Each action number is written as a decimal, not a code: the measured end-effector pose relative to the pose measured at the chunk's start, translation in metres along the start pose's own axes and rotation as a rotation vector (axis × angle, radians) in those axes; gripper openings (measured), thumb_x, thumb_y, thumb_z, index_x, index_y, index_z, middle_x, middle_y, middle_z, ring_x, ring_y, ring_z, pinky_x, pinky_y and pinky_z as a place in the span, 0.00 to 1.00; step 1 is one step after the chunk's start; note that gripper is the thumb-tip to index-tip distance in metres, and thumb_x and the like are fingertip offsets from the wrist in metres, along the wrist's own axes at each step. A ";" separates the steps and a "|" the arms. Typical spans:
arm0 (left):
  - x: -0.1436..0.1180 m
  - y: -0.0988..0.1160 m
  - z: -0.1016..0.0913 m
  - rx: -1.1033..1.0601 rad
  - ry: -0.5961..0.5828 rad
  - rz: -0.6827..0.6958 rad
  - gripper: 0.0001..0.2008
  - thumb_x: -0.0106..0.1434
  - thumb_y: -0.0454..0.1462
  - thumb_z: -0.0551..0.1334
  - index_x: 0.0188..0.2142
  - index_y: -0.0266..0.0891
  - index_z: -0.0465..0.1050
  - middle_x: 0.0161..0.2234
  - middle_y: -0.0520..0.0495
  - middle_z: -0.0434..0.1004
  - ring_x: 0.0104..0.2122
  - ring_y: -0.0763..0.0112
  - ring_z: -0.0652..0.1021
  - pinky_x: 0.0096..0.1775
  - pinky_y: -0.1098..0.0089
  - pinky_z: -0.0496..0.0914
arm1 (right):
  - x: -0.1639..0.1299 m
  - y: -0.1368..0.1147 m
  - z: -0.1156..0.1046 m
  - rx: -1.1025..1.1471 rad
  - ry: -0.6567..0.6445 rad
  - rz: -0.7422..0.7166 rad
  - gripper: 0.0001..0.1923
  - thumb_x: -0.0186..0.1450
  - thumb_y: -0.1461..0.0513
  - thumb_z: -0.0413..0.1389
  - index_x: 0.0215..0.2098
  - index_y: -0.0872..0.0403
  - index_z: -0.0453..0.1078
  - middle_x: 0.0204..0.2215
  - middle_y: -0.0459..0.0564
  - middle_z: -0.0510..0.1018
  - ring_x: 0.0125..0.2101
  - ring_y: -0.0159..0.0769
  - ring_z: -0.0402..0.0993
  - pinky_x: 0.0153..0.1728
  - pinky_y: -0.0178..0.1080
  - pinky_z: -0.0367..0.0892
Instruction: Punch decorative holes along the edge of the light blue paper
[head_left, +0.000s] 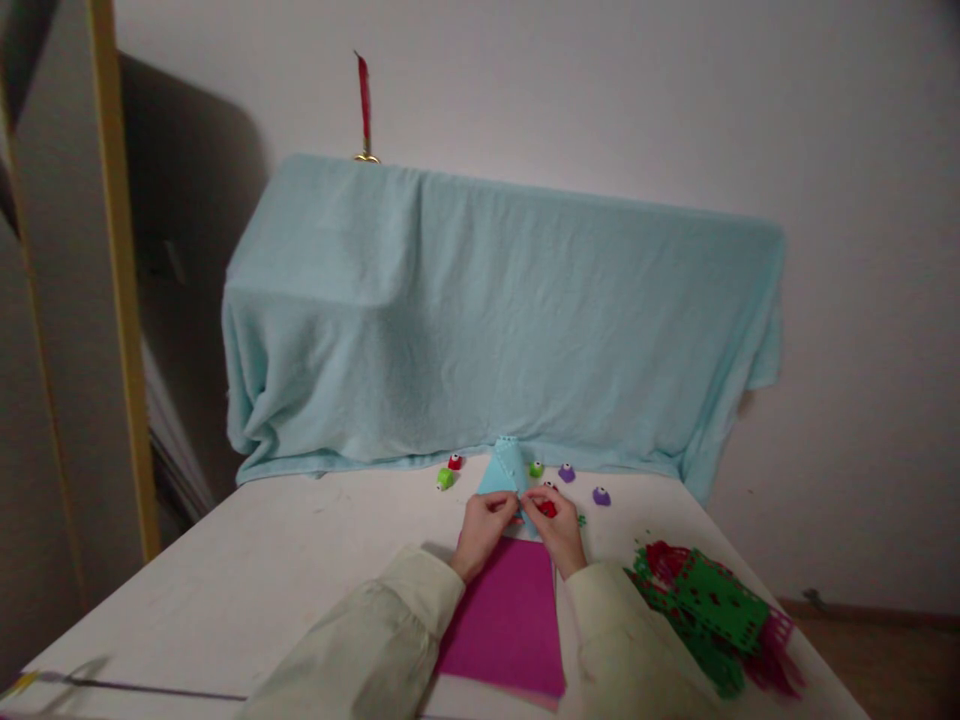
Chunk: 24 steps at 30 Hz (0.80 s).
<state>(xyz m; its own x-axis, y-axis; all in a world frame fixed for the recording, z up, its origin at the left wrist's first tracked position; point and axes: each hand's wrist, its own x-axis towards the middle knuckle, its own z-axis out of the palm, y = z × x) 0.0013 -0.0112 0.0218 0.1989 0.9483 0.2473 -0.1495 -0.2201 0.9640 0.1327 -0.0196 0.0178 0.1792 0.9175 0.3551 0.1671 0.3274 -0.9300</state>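
My left hand (484, 530) and my right hand (556, 528) meet over a folded light blue paper (501, 470) on the white table (285, 570). The left hand pinches the paper's near edge. The right hand holds a small red punch (548, 509) against the paper. A magenta sheet (510, 620) lies flat between my forearms, just behind my wrists.
Small punches sit near the paper: red (454, 462), green (445, 479), another green (535, 469), and two purple (567, 473) (601, 496). A pile of cut green and red paper (712, 605) lies at the right. A pale blue towel (495, 320) covers something behind.
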 end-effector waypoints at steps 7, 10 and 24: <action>0.001 -0.002 -0.001 -0.006 0.009 -0.010 0.15 0.57 0.43 0.59 0.23 0.32 0.74 0.19 0.52 0.69 0.22 0.74 0.70 0.28 0.74 0.68 | -0.001 0.001 0.000 -0.011 0.001 -0.012 0.10 0.57 0.55 0.60 0.30 0.54 0.73 0.23 0.48 0.75 0.26 0.35 0.69 0.27 0.35 0.62; 0.001 -0.004 0.000 -0.032 0.012 -0.026 0.15 0.56 0.43 0.60 0.21 0.32 0.73 0.18 0.52 0.67 0.22 0.74 0.70 0.28 0.75 0.68 | -0.001 0.001 0.000 -0.012 0.000 -0.022 0.10 0.57 0.56 0.60 0.30 0.55 0.73 0.24 0.48 0.75 0.26 0.35 0.69 0.28 0.35 0.62; 0.006 -0.013 -0.002 -0.090 0.016 -0.046 0.16 0.54 0.42 0.63 0.18 0.32 0.71 0.16 0.54 0.63 0.20 0.77 0.67 0.27 0.76 0.67 | -0.001 -0.002 0.000 -0.038 -0.018 -0.027 0.09 0.57 0.58 0.58 0.31 0.56 0.73 0.24 0.48 0.75 0.27 0.35 0.69 0.30 0.35 0.63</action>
<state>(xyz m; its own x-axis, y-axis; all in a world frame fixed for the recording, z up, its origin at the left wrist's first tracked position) 0.0023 -0.0021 0.0102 0.1918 0.9607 0.2007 -0.2266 -0.1556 0.9615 0.1322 -0.0209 0.0199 0.1565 0.9125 0.3779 0.2083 0.3435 -0.9158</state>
